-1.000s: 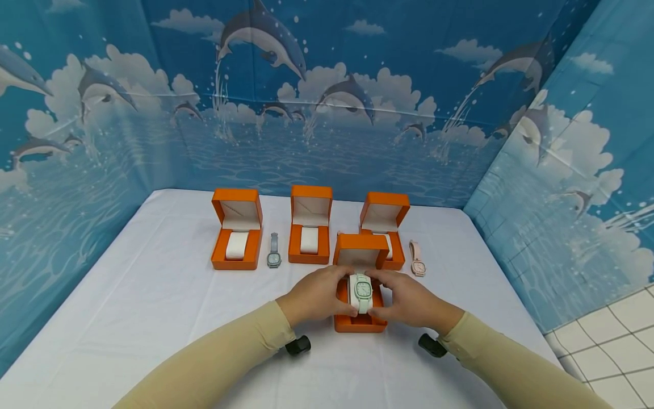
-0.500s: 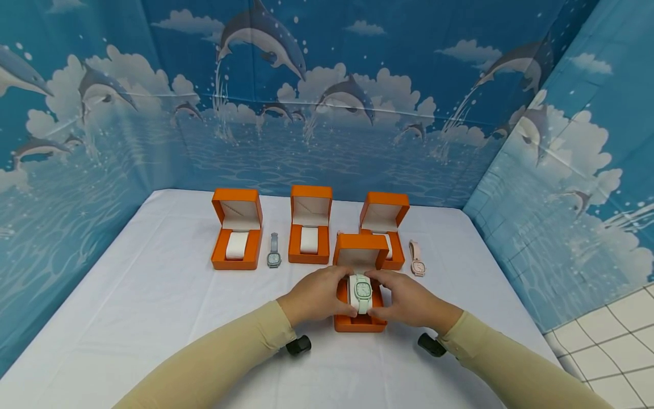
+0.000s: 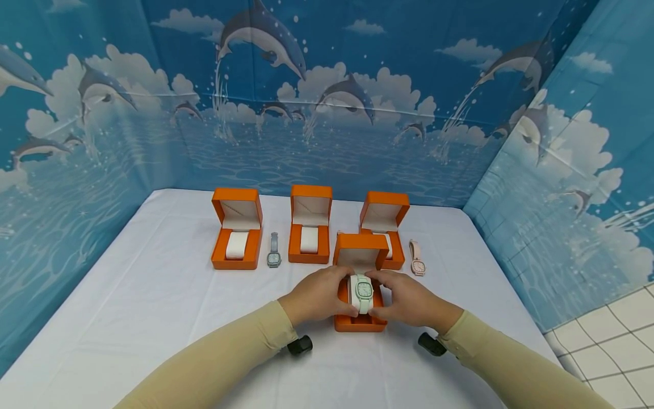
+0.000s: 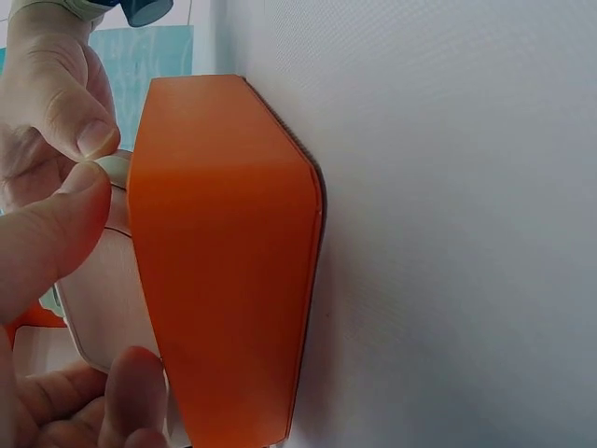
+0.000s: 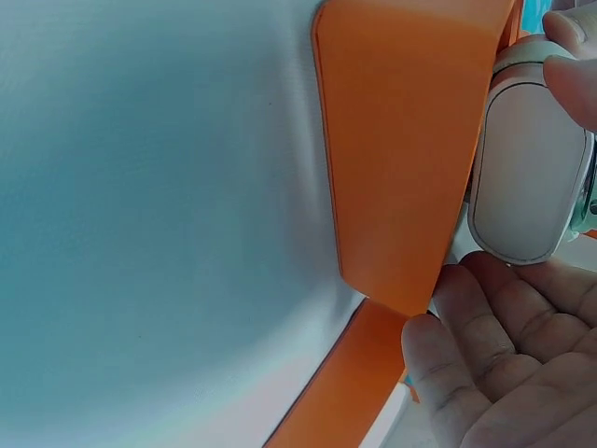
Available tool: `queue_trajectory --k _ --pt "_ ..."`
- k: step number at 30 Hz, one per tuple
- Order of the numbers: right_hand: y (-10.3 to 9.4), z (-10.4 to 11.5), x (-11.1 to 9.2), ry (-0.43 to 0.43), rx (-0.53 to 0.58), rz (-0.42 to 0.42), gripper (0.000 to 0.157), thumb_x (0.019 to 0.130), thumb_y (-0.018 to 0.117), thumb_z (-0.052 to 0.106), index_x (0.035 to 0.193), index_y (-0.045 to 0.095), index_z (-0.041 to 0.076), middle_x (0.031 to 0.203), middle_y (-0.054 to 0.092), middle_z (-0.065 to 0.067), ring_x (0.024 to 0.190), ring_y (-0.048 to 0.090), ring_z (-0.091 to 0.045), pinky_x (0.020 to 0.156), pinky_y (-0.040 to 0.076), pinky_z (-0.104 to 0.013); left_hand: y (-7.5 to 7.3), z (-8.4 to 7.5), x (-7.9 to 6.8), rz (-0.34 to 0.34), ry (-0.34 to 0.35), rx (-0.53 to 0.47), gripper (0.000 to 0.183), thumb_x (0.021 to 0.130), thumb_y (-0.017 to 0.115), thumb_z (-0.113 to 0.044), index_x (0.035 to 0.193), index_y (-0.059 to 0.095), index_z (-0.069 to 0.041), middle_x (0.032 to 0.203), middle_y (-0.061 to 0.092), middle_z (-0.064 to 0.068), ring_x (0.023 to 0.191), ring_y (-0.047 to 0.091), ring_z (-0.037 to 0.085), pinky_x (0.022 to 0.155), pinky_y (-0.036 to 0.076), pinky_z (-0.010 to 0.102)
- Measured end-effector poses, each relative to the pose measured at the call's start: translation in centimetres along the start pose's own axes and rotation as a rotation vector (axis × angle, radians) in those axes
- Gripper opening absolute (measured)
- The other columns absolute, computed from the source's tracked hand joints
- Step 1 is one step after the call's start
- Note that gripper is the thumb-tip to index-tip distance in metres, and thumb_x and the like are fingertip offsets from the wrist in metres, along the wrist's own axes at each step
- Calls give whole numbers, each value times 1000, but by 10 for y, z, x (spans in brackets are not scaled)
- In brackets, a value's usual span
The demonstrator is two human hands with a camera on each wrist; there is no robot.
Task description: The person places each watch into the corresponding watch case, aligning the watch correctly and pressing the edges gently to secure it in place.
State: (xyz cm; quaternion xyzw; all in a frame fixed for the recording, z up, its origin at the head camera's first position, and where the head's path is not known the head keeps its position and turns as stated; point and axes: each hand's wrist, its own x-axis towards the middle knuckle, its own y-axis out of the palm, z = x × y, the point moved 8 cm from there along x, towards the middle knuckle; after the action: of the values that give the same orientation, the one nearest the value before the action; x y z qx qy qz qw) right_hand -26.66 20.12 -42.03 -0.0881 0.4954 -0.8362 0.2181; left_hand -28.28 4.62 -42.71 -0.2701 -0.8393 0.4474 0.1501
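- Left grip (image 3: 319, 294) and right grip (image 3: 407, 298) both hold the white cushion (image 5: 527, 177)
- A mint watch (image 3: 364, 289) circles it
- The orange box (image 3: 360, 327) beneath stands lid-up on the bench (image 3: 168, 295)

The head camera looks forward and down from above, across the table (image 3: 179, 318) to the curtain (image 3: 327, 147) beyond. The wrist cameras sit low and close, turned sideways, facing the nearest box (image 4: 229, 271) from its left and right; both show its cushion (image 4: 110, 294).
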Motion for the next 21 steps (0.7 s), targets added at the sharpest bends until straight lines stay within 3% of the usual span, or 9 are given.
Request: queue_trajectory --k 21 --pt "1 0 0 2 2 19 73 86 89 32 147 57 11 136 66 -1 122 64 -23 107 55 -52 2 0 0 -2 3 10 70 81 91 -46 136 62 -14 122 69 -3 102 62 11 98 56 31"
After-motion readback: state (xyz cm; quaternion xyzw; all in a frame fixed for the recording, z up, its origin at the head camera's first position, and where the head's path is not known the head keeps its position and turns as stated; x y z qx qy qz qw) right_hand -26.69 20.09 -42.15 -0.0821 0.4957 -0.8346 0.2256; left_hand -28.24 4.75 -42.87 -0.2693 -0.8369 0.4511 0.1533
